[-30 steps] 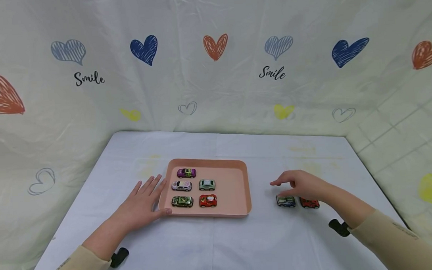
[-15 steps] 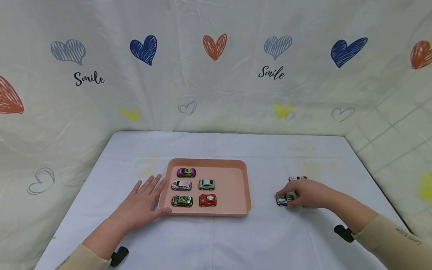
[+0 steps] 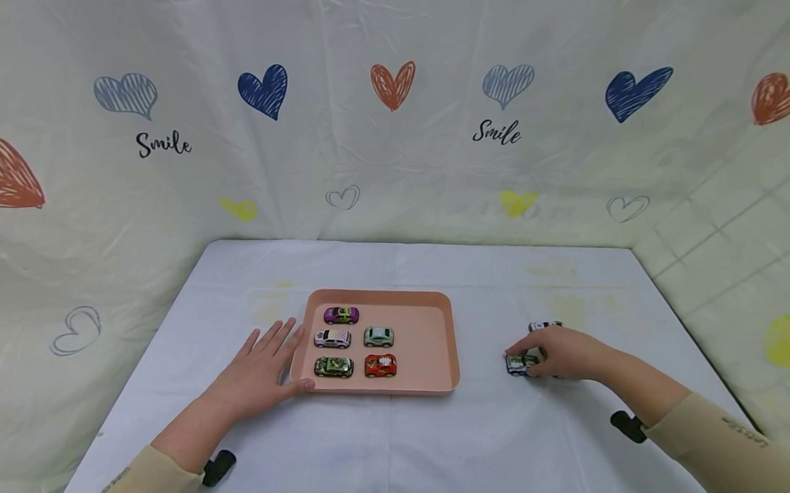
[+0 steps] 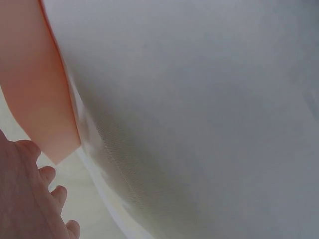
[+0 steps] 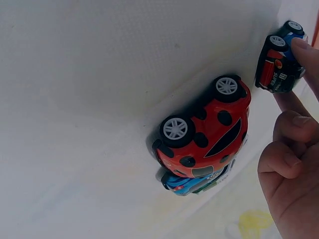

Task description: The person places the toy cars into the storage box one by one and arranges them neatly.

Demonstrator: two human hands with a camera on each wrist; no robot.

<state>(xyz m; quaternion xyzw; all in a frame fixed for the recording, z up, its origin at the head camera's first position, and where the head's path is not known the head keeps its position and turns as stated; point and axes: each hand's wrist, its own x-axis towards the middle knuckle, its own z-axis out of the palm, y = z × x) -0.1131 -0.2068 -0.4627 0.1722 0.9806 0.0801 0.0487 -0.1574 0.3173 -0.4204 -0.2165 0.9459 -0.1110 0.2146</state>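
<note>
1. The small toy car point(image 3: 520, 365) is to the right of the tray, well apart from it, nearer to the tray's close edge than to its far edge.
2. The right hand point(image 3: 571, 350) is the nearer one: its thumb and index finger pinch this car, and the other fingers are folded. The car lies at the fingertips, on the side towards the tray, with its long axis running roughly along the tray's long side. Whether its wheels touch the table, I cannot tell.
3. Farther from the tray is a spotted red car point(image 5: 214, 129), mostly hidden under the hand in the head view. A whitish car point(image 3: 545, 325) shows past the knuckles.
4. In the tray point(image 3: 429, 383) stand five cars: purple car point(image 3: 341, 315), white car point(image 3: 332, 338) and dark green car point(image 3: 333, 367) along the left; pale green car point(image 3: 378, 337) and red car point(image 3: 380, 365) beside the last two. The tray's right part is bare.
5. The left hand point(image 3: 256, 378) rests at the tray's left edge, its fingers straight and spread, gripping nothing.
</note>
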